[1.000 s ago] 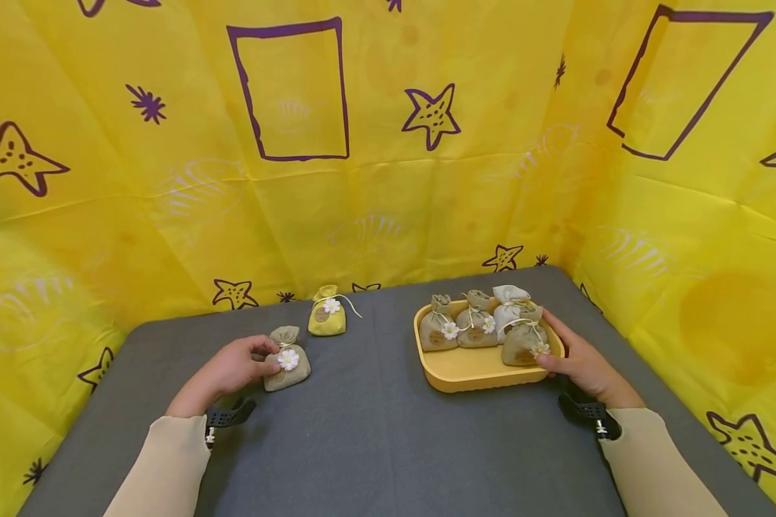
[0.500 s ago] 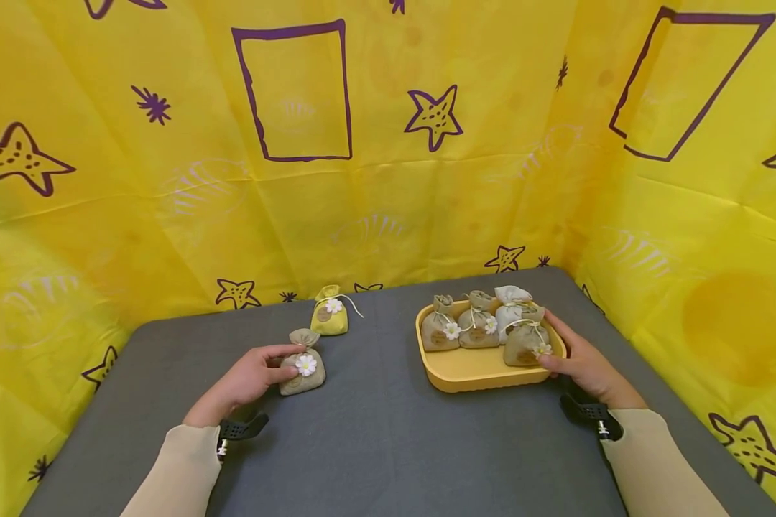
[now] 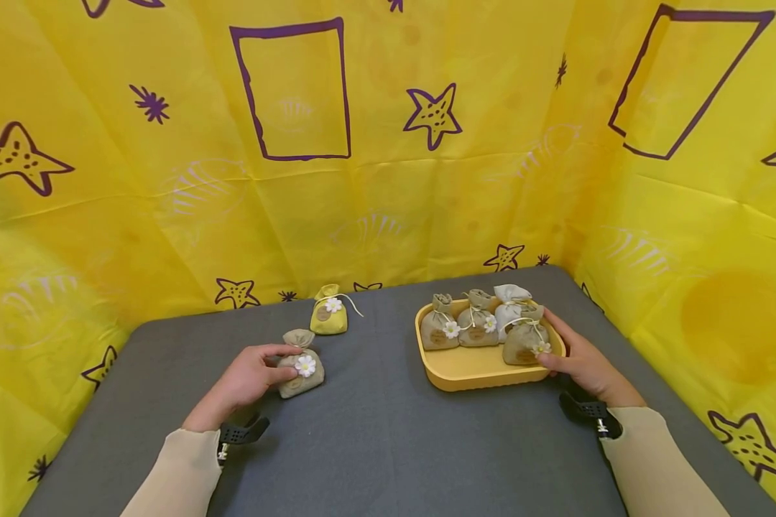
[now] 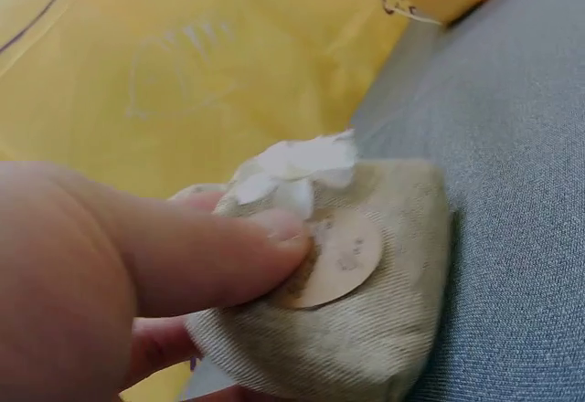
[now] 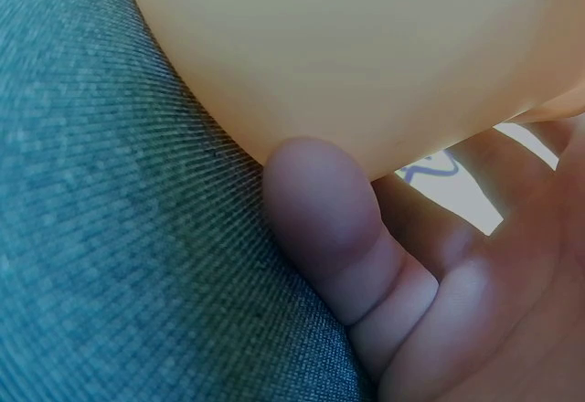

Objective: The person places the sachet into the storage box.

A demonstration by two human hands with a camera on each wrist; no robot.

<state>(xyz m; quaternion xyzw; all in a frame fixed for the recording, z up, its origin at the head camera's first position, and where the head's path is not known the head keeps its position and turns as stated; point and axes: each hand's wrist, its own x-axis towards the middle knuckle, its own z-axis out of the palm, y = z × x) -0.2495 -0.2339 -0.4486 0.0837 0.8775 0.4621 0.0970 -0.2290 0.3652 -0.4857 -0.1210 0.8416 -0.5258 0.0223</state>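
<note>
My left hand point(image 3: 248, 375) pinches a small beige drawstring pouch point(image 3: 309, 382) with a white flower on its front. In the left wrist view, the thumb point(image 4: 233, 254) presses beside the pouch's round label point(image 4: 343, 260), and other fingers lie behind the cloth. At the right end of a yellow-orange tray point(image 3: 465, 372), my right hand point(image 3: 582, 365) grips the wall, thumb near the front corner. The right wrist view shows a fingertip point(image 5: 320, 196) against the tray's underside edge; most of that hand is hidden there. Several pouches stand in the tray, including a whitish one point(image 3: 508, 311).
A yellow pouch point(image 3: 328, 323) with a loose string stands on the grey tablecloth point(image 3: 388, 438) behind the held pouch. Yellow patterned cloth point(image 3: 388, 187) hangs along the back and sides of the table.
My left hand has shifted a little to the right with the beige pouch, then stays almost still. The right hand and the tray have hardly moved.
</note>
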